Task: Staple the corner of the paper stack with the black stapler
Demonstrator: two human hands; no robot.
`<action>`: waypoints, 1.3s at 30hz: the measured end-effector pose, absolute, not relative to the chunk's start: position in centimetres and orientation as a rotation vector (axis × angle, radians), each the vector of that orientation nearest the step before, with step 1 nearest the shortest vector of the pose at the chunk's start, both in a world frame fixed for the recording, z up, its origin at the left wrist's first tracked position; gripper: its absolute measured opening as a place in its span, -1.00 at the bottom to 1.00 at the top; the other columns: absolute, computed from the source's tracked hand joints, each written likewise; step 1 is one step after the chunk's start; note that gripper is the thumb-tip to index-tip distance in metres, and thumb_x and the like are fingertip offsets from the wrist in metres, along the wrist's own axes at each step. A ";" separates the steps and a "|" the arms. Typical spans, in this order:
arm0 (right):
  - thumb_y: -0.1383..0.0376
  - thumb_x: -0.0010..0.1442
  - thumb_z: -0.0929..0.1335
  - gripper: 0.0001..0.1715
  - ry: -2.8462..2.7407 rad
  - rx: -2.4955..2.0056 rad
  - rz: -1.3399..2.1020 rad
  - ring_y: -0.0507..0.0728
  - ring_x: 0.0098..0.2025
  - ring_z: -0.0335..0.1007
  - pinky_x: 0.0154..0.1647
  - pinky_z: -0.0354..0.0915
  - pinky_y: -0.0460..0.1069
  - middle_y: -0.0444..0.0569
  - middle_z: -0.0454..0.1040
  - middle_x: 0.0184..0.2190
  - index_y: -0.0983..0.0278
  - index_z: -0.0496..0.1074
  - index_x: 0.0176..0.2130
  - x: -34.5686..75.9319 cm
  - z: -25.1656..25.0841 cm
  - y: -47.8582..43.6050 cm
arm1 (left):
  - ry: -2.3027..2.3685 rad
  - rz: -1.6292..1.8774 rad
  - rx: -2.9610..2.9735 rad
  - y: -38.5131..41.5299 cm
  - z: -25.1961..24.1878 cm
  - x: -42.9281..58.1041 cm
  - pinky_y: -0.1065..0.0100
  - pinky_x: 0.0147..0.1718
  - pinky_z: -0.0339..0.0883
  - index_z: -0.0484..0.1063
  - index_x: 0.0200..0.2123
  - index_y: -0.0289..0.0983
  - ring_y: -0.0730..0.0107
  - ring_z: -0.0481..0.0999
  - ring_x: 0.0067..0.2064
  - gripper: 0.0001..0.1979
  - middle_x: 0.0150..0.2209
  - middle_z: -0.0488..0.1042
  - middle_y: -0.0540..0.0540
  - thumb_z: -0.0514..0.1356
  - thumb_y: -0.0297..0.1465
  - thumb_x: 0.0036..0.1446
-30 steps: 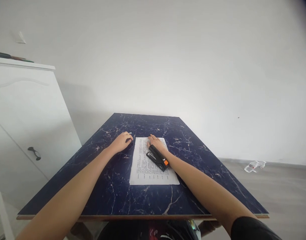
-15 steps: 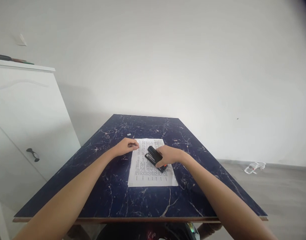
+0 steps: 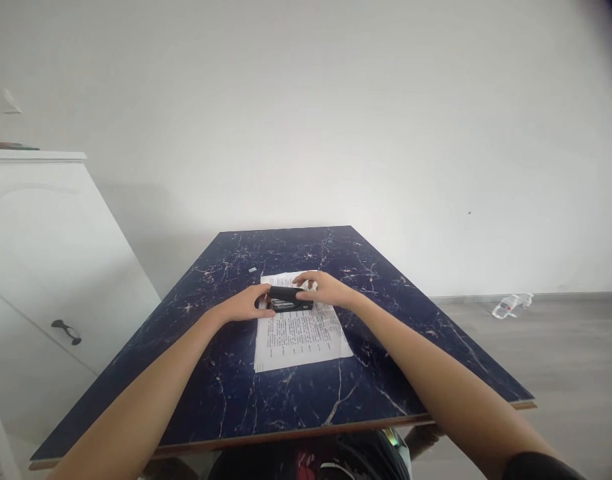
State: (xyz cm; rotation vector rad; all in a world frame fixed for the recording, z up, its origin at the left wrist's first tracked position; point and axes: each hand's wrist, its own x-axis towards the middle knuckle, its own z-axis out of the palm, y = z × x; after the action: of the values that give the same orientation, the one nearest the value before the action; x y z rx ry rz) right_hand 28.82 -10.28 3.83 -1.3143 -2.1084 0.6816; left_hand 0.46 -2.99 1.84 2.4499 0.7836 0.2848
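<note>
A black stapler (image 3: 286, 295) lies crosswise over the upper part of the printed sheets (image 3: 301, 340), which rest on the dark blue marbled table (image 3: 206, 380). My left hand (image 3: 243, 305) grips the stapler's left end between thumb and fingers. From the other side my right hand (image 3: 326, 290) has its thumb on the stapler's right end, with its fingers curled behind. Something whitish shows under the right fingers, too small to make out. To the upper left of the paper sits a small pale piece (image 3: 253, 270).
A white cabinet (image 3: 46, 240) with a dark handle (image 3: 66, 332) stands left of the table. Behind is a bare wall (image 3: 306, 120). On the grey floor to the right lies a crumpled clear plastic item (image 3: 512, 305).
The stapler has turned from slanted to nearly level and shifted left and up the page. My left hand, earlier apart from it, now holds its left end. The view has tilted slightly.
</note>
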 end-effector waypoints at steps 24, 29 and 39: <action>0.37 0.17 0.40 -0.65 -1.306 -1.300 1.680 0.07 -0.44 0.53 -0.44 0.49 -0.08 0.05 0.56 -0.33 0.32 0.50 -0.01 30.0 2.7 -10.2 | 0.782 0.296 2.403 -3.1 2.1 0.4 0.24 -0.23 0.33 0.45 0.10 -0.18 0.07 0.54 -0.12 -0.42 -0.02 0.53 -0.23 0.32 -0.01 0.09; 0.05 0.21 0.44 -0.64 -1.836 -1.383 0.920 0.13 -0.32 0.48 -0.35 0.38 -0.02 -0.01 0.56 -0.32 0.23 0.60 -0.12 28.0 2.2 -10.8 | 0.802 0.282 2.435 -2.7 1.9 0.5 0.25 -0.25 0.32 0.46 0.04 -0.21 0.10 0.53 -0.17 -0.45 -0.09 0.54 -0.22 0.32 0.00 0.09; 0.27 0.27 0.43 -0.77 -1.863 -1.189 0.084 0.18 -0.22 0.49 -0.21 0.42 0.05 0.04 0.55 -0.21 0.24 0.51 -0.06 26.6 1.5 -11.5 | 0.767 0.998 1.910 -1.3 1.3 0.7 0.09 0.17 0.28 0.46 0.02 -0.18 0.09 0.41 0.20 -0.60 0.15 0.43 -0.22 0.20 -0.05 0.28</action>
State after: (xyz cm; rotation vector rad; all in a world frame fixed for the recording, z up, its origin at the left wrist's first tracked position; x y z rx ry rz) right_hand 26.57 -11.49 1.53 -1.1890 -1.8628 0.0843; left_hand 0.73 -1.32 1.30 1.9097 0.7670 0.9982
